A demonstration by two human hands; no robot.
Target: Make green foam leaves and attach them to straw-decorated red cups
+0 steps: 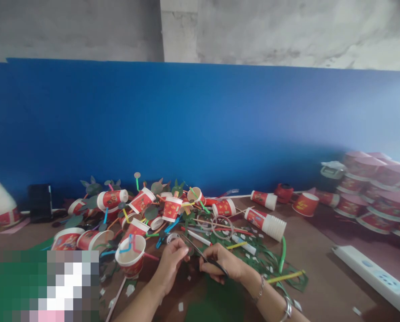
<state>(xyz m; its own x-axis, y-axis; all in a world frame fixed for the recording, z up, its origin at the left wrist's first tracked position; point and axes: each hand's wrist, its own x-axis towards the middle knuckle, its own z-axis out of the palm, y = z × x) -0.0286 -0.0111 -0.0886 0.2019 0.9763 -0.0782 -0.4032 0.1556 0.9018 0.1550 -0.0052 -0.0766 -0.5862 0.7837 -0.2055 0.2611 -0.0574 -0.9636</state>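
My right hand (224, 261) is closed around the dark handles of a pair of scissors (200, 253), whose blades point up and left toward my other hand. With thumb and fingers pinched together, my left hand (173, 258) is by the blade tips; whatever small piece it holds is too hard to make out. A small pale roll of tape (172, 238) lies just behind the left fingers. To the left stands a red and white paper cup (130, 257) with coloured straws. Green paper scraps (263, 257) and white bits lie to the right of my right hand.
Decorated paper cups (108, 200) with straws are heaped behind my hands. A nested cup stack (265, 224), clear rings (222, 228) and a glue-like white tube (247, 246) lie rightward. A white power strip (371, 270) and stacked red tubs (388, 201) occupy the right side.
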